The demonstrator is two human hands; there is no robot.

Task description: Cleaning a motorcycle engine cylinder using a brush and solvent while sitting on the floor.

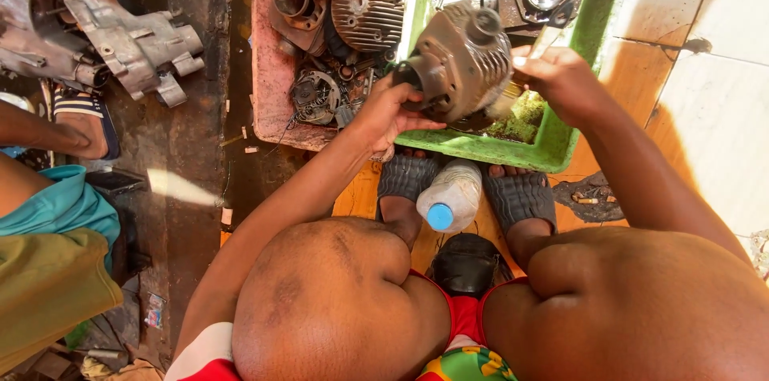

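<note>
We note the engine cylinder [460, 60] is dull, grimy finned metal; the green tub [561, 145] and bottle [450, 195] are plastic.

There is one view only, from a camera on the person's head. It looks almost straight down over the bent knees [344, 301] and sandalled feet [408, 181] to the floor [705, 108]. The hands sit near, in the upper middle of the frame, above a green tub [561, 149]. The knees fill the lower edge, very close to the lens. At the left edge the view takes in another person's arm [40, 133] and a strip of dark ground [192, 149].
</note>
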